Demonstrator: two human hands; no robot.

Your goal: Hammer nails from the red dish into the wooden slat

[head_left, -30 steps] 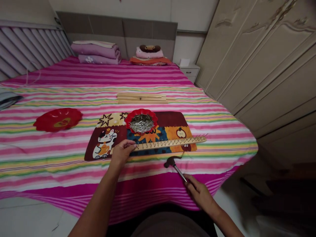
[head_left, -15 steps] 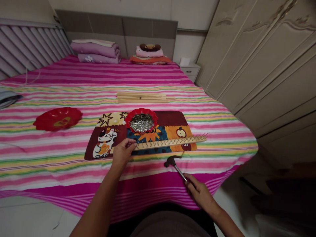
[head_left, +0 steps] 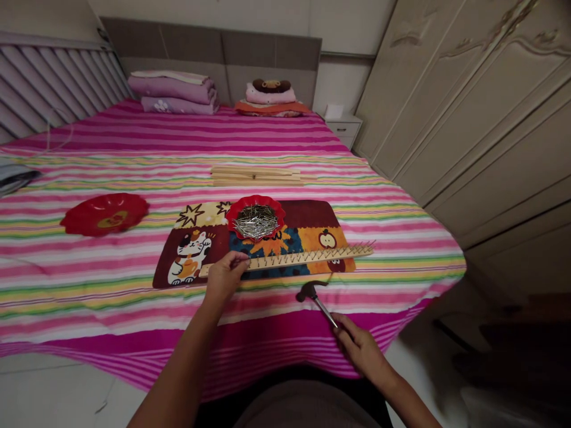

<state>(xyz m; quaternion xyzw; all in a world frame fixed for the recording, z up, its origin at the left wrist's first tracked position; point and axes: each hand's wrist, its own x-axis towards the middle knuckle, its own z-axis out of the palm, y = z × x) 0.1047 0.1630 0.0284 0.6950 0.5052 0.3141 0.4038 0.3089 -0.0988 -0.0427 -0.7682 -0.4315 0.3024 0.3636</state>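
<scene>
A long, narrow wooden strip (head_left: pixel 294 259) lies slantwise across the patterned mat (head_left: pixel 303 214), with a row of nails standing up along it. My left hand (head_left: pixel 225 274) is at the strip's left part, thumb and forefinger pinched together by the last nails of the row. What sits between those fingertips is too small to make out. My right hand (head_left: pixel 357 345) grips a claw hammer (head_left: pixel 322 306) by its handle; the head rests low over the bedspread, in front of the strip and apart from it. Behind the strip, a red scalloped dish (head_left: pixel 282 223) holds a heap of nails (head_left: pixel 255 222).
Several bare wooden strips (head_left: pixel 254 176) lie farther back on the striped bedspread (head_left: pixel 178 172). To the left is a red plate or lid (head_left: pixel 89 217). Folded bedding (head_left: pixel 173 95) is stacked by the headboard (head_left: pixel 191 47). A wardrobe (head_left: pixel 468 119) stands along the right side.
My left hand has shifted slightly to the right and up along the strip, its fingers still pinched. The right hand and the hammer have stayed in place.
</scene>
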